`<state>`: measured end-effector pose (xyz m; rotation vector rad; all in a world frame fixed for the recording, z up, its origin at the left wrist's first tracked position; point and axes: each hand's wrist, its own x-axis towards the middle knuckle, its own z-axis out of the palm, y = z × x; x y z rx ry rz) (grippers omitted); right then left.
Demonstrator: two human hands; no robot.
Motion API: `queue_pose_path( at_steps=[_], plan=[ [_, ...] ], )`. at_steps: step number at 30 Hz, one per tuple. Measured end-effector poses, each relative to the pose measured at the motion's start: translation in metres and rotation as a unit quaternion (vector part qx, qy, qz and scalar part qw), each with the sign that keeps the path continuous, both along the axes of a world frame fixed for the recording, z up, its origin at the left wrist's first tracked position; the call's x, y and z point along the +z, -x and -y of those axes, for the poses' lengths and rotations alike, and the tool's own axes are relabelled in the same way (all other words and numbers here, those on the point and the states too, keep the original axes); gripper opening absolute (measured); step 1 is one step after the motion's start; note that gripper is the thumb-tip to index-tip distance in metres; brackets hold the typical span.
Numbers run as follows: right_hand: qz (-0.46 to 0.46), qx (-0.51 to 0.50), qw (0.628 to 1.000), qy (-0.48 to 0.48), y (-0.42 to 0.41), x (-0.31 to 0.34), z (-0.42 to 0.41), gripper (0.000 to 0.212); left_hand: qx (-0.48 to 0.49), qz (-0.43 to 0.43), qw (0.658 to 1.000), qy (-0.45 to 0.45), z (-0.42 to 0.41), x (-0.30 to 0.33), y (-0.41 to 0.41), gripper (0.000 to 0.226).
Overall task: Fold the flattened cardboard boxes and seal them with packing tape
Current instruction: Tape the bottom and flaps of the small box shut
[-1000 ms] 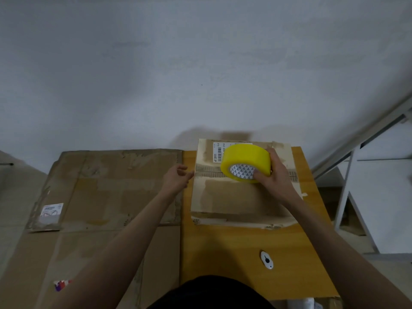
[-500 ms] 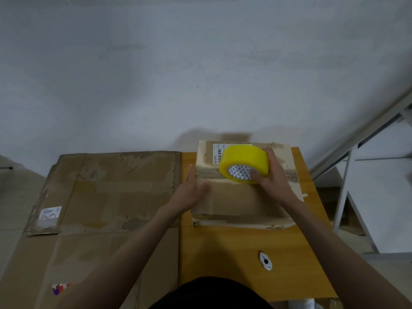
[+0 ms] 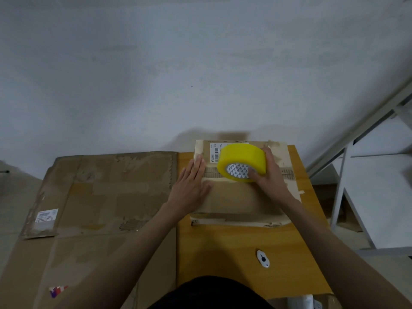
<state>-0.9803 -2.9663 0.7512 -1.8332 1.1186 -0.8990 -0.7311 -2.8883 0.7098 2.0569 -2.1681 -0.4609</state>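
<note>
My left hand [image 3: 191,186] lies flat, fingers straight and together, pressing the cardboard box [image 3: 240,197] on the tabletop [image 3: 223,253]. Just right of them, my right hand [image 3: 270,179] curls around the yellow tape roll [image 3: 242,162] (thumb in its core), standing on the box's seam.

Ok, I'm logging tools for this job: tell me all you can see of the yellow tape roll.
The yellow tape roll is a wide, glossy band wound on a core printed with grey-and-white triangles. It stands on edge, its open side tilted toward the camera, on the cardboard box, over its middle seam. The right hand grips it.
</note>
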Motion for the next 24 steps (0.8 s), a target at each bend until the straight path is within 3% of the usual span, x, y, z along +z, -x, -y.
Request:
queue_pose_path(
  at_steps=[13,24],
  plan=[
    [-0.023,-0.045,0.998,0.031,0.0,0.001,0.008,0.049,-0.008,-0.048,0.999,0.012,0.022,-0.006,0.008,0.071],
    [-0.107,0.018,0.992,0.07,-0.003,0.002,0.029,0.051,-0.068,0.04,0.997,0.024,0.026,-0.005,0.003,0.068]
  ],
)
